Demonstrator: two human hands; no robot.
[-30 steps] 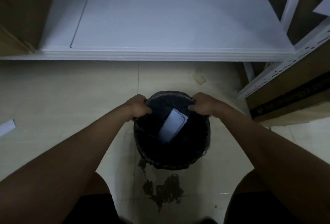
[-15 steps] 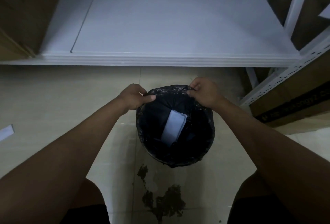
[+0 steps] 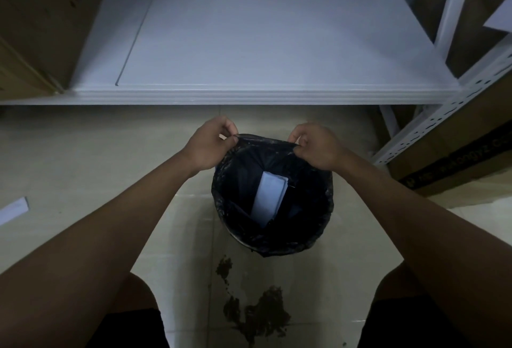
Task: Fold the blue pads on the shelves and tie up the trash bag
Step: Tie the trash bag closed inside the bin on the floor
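Overhead, white shelf (image 3: 249, 43); floor stain (image 3: 257, 317) beside trash bag (image 3: 318, 225).

A cardboard box (image 3: 454, 164) at the right edge carries a black band with pale printed lettering. The letters are blurred and cut off by the frame; none can be read for certain. No other text shows.

A: We've got a dark crusty stain (image 3: 256, 311) on the pale tiled floor (image 3: 83, 170), plus a white paper strip (image 3: 12, 210) lying way off to the left.

B: Yep, and we're seeing cardboard boxes on both sides, one left (image 3: 36, 23), one right (image 3: 454, 164) with black printed tape.
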